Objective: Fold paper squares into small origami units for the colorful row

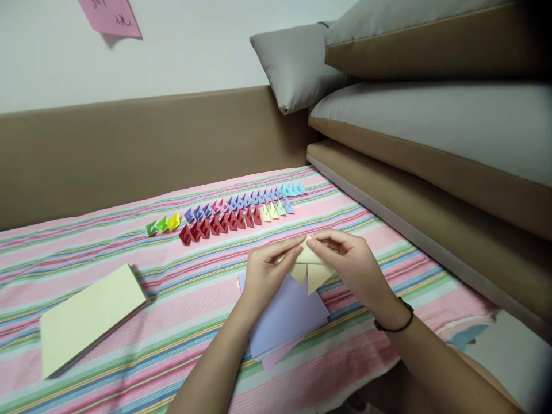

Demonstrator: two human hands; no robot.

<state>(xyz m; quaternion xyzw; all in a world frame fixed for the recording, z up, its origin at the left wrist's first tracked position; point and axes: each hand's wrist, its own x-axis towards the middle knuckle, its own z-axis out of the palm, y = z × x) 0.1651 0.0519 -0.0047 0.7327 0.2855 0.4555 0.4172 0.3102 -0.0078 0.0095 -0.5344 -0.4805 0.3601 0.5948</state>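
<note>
A pale yellow sheet of folded paper (319, 276) is held up between my two hands, its top edge pinched and two pointed flaps hanging below with a slit between them. My left hand (268, 270) grips its left side with thumb and fingers pressed together. On the other side my right hand (356, 264), with a black cord on the wrist, pinches the top right part. Beneath the hands lies a stack of lilac paper (287, 322), with a bit of pink paper (280, 355) sticking out at its lower edge.
Rows of small folded paper boats (233, 221) in several colours stand farther back on the striped cloth (181, 322). A thick pale yellow paper stack (92, 319) lies at the left. Large grey-brown cushions (431, 126) are piled along the right, beside a brown backrest (150, 149).
</note>
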